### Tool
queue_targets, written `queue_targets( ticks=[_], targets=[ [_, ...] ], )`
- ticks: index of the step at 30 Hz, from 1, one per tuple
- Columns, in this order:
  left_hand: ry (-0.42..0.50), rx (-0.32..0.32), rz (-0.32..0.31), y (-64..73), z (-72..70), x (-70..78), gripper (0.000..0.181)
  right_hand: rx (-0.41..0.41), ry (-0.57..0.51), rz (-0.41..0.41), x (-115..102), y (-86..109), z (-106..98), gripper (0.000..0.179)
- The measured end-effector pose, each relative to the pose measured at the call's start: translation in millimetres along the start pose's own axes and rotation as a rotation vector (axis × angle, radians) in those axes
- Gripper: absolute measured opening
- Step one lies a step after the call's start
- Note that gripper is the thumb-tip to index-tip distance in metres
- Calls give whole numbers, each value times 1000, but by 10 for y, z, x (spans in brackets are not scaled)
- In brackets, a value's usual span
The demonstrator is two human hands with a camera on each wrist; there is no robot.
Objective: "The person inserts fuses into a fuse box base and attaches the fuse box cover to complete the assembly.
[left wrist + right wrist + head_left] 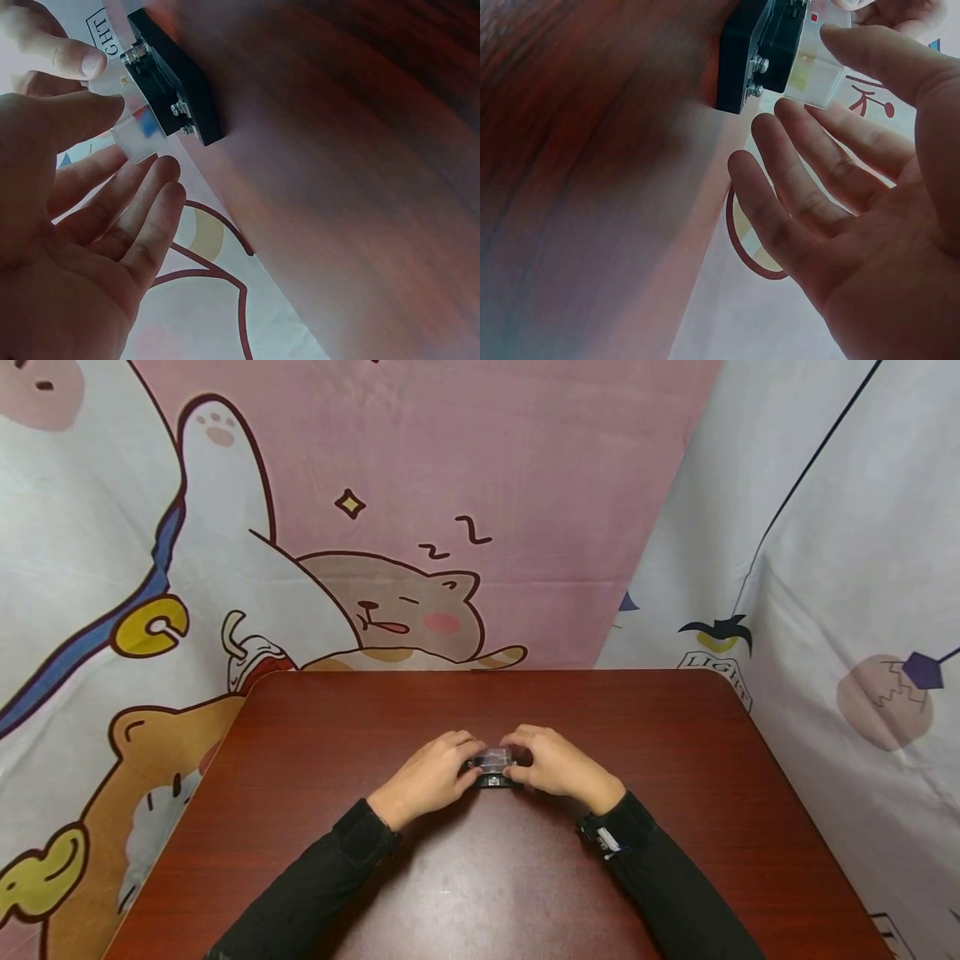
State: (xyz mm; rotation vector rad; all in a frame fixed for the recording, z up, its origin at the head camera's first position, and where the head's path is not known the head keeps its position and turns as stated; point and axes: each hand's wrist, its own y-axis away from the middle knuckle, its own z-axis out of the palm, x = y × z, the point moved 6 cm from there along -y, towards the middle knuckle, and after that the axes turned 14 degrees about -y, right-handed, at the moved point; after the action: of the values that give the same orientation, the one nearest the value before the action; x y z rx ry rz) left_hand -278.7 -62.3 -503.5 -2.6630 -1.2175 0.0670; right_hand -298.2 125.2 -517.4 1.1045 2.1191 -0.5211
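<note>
A small relay with a clear plastic case (492,761) sits on a black socket base (495,782) near the middle of the table. Screw terminals show along the base (180,79) in the left wrist view. From the left, my left hand (433,777) pinches the clear case between thumb and fingers. My right hand (561,766) holds the same case from the right, its thumb on the near side and fingertips at the far side. Red and blue parts show through the case (136,142). The base (742,56) rests on the table; its contacts inside are hidden.
The reddish-brown wooden table (337,718) has rounded far corners. Behind it hangs a pink and white cartoon cloth (555,510), and more white cloth (810,610) is at the right. A dark band with a small device (606,841) is on the right wrist.
</note>
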Motion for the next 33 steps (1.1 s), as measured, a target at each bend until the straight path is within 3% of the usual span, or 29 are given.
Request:
queue_targets(
  ticks=[14, 33],
  targets=[
    [11, -16, 2, -19, 35, 11, 37, -28, 7, 37, -22, 10, -19, 40],
    [56, -24, -10, -6, 107, -3, 35, -18, -14, -26, -22, 1, 9, 33]
  ],
)
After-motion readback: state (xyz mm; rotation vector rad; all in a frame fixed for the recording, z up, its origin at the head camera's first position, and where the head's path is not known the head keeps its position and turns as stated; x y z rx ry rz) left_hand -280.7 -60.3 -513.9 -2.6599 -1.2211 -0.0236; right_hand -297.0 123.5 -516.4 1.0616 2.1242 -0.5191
